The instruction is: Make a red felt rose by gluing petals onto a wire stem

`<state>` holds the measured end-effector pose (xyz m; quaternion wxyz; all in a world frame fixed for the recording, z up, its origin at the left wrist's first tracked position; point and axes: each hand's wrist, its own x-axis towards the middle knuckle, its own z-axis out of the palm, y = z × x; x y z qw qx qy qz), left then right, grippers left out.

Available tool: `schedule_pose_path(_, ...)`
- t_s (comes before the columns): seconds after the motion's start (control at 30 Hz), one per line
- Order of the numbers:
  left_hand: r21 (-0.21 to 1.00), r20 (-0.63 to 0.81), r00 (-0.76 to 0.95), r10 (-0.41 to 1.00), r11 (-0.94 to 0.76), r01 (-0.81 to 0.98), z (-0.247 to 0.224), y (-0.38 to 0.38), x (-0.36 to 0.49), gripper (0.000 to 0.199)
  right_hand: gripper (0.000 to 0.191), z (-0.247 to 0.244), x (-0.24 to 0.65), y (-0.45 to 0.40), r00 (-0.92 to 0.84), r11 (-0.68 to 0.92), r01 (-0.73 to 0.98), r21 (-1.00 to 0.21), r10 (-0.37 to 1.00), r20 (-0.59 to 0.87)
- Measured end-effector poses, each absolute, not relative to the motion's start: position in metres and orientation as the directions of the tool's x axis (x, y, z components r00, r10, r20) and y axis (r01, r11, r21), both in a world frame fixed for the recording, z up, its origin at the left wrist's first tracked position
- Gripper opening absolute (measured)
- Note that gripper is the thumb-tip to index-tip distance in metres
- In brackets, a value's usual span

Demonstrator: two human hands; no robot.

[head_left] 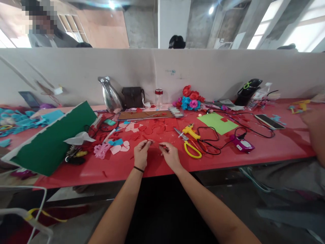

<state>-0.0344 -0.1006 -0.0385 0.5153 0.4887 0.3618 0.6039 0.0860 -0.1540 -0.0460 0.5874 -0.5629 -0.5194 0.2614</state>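
Note:
Just over the front part of the red table point(157, 167), my left hand point(141, 153) is closed in a pinch on a small red piece that shows at its fingertips. A little to the right, my right hand point(170, 155) also pinches something small and dark red. The two hands are apart. Red paper petals point(149, 128) lie beyond them. Pink paper hearts point(120, 148) and a pink flower-shaped piece point(101, 151) are left of my left hand. Scissors with yellow handles point(192, 149) and a yellow glue gun point(191, 131) lie right of my right hand.
A green board point(58, 139) leans at the left. Behind stand a steel jug point(109, 95), a glass jar point(158, 99) and paper flowers point(190, 100). Black cables run to a purple box point(242, 143) near a phone point(269, 121). Another person's arm point(315, 132) reaches in at right.

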Motion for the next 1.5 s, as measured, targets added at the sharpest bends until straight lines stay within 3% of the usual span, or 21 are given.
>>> schedule_pose_path(0.67,0.915,0.346,-0.013,0.938,-0.341,-0.218,-0.04,-0.102,-0.034,0.015,0.018,-0.055,0.088,-0.151,0.29,0.209,0.288,-0.934,0.911,0.293)
schedule_pose_path(1.13,0.869,0.477,0.012,0.879,-0.474,0.141,-0.038,-0.103,-0.038,0.018,0.021,-0.047,0.086,-0.156,0.302,0.233,0.248,-0.94,0.904,0.304)
schedule_pose_path(1.23,0.872,0.473,0.046,0.88,-0.475,0.119,-0.034,-0.107,-0.037,0.018,0.019,-0.045,0.085,-0.157,0.292,0.229,0.269,-0.935,0.906,0.306)
schedule_pose_path(1.37,0.913,0.408,0.029,0.913,-0.406,-0.04,-0.034,-0.108,-0.035,0.018,0.018,-0.045,0.085,-0.157,0.294,0.221,0.311,-0.925,0.903,0.314)
schedule_pose_path(1.5,0.92,0.297,-0.216,0.93,-0.339,-0.198,-0.034,-0.105,-0.037,0.019,0.018,-0.046,0.085,-0.157,0.284,0.216,0.356,-0.909,0.902,0.326)
